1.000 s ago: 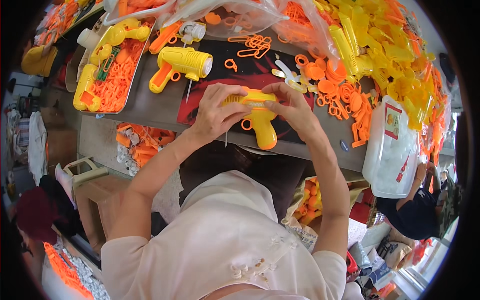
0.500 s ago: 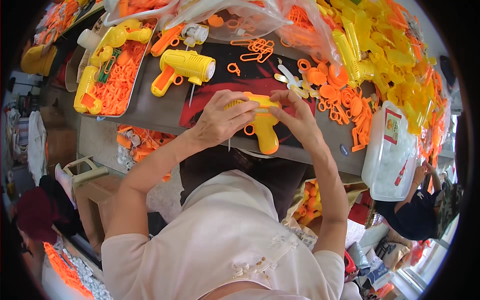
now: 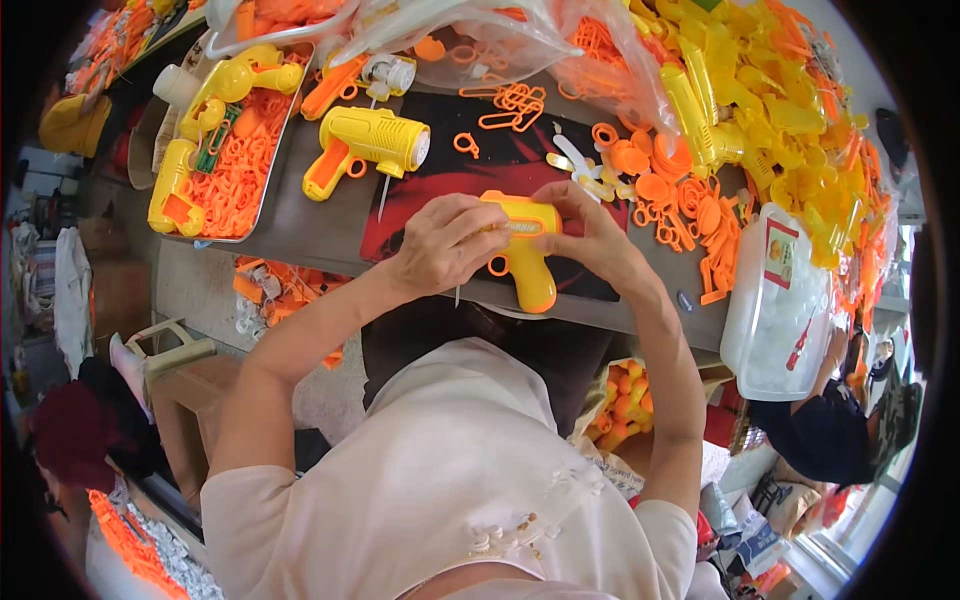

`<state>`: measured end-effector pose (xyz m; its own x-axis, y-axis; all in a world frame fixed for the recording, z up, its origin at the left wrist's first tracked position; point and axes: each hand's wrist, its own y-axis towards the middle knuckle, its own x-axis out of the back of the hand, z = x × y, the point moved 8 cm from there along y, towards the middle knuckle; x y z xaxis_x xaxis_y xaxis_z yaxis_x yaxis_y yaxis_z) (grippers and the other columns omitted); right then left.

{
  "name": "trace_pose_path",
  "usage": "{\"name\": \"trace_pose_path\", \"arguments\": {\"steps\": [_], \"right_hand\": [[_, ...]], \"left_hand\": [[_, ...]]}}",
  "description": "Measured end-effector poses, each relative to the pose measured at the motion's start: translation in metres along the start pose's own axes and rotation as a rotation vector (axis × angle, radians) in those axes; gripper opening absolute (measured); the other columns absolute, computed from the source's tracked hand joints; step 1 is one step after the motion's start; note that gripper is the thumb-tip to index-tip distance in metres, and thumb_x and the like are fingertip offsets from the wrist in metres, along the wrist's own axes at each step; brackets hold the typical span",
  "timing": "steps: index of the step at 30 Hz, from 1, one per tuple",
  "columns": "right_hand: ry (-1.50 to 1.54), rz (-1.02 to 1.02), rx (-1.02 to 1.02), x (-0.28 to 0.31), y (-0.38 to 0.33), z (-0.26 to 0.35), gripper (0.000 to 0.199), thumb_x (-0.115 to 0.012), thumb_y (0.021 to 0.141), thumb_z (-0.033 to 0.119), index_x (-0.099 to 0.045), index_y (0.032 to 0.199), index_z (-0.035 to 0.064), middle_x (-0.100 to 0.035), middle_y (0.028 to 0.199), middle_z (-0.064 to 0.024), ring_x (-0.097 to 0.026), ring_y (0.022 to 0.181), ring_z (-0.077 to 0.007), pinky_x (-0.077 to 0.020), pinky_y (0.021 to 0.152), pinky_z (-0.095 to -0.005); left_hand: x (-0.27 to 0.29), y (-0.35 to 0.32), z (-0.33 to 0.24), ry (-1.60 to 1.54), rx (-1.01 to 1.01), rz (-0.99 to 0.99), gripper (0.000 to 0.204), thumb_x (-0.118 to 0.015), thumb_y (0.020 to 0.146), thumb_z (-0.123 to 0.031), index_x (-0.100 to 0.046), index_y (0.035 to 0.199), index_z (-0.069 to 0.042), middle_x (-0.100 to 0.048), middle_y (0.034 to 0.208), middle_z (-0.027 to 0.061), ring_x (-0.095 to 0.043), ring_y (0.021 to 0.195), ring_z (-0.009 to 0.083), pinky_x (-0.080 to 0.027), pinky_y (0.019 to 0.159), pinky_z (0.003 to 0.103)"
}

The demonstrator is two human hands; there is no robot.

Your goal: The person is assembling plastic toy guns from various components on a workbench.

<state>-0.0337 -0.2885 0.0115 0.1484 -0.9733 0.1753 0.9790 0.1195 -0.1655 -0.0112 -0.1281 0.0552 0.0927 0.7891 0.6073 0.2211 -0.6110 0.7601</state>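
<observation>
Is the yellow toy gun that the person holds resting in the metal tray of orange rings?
No, both hands, left hand and right hand, hold the yellow toy gun above the dark mat, apart from the metal tray.

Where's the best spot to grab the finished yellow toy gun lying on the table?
Probably the orange handle of the yellow toy gun, coming from the near left. It sticks out free toward the table edge, while a thin rod lies by the fat barrel.

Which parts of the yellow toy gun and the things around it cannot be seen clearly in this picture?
- Head view: rear of the yellow toy gun is hidden under the left hand.
- Its far end is covered by the right hand.
- Contents of the clear bags are blurred by plastic and cut by the top edge.
</observation>
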Motion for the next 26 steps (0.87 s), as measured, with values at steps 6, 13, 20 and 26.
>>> {"name": "trace_pose_path", "arguments": {"steps": [6,13,20,26], "right_hand": [[0.209,-0.217,0.005,-0.006,-0.031,-0.004,0.051,-0.073,0.08,0.005,-0.05,0.125,0.0023,-0.054,0.118,-0.0063,-0.052,0.113,-0.0142,-0.0436,0.098,-0.0297],[-0.26,-0.577,0.46,-0.042,-0.117,0.046,0.057,-0.08,0.07,0.008,-0.056,0.122,0.0084,-0.052,0.127,-0.0119,-0.046,0.122,-0.0321,-0.0403,0.102,-0.0383],[0.22,-0.679,0.026,-0.053,-0.235,-0.051,0.061,-0.08,0.072,0.012,-0.054,0.126,0.0051,-0.05,0.13,-0.0109,-0.049,0.122,-0.0245,-0.0403,0.102,-0.0346],[0.892,-0.961,-0.362,-0.051,-0.341,-0.139,0.066,-0.069,0.084,0.011,-0.034,0.141,0.0086,-0.046,0.14,-0.0138,-0.043,0.131,-0.0361,-0.0453,0.1,-0.0452]], "left_hand": [[-0.007,0.02,0.007,-0.202,0.171,0.158,0.029,-0.076,0.074,-0.015,-0.06,0.097,-0.008,-0.059,0.102,0.0066,-0.06,0.086,0.0274,-0.051,0.074,0.036],[-0.04,0.02,-0.017,-0.81,0.619,0.972,0.066,-0.078,0.068,-0.017,-0.053,0.127,-0.003,-0.062,0.112,0.0083,-0.06,0.102,0.0189,-0.047,0.088,0.032],[-0.114,-0.009,-0.141,-0.665,0.176,1.072,0.063,-0.077,0.066,-0.023,-0.053,0.121,-0.003,-0.057,0.102,0.0147,-0.058,0.096,0.0338,-0.049,0.081,0.041],[-0.124,0.003,-0.169,-0.643,-0.041,1.064,0.079,-0.073,0.078,-0.024,-0.033,0.145,-0.013,-0.045,0.131,0.0147,-0.045,0.121,0.0315,-0.04,0.103,0.04]]}}
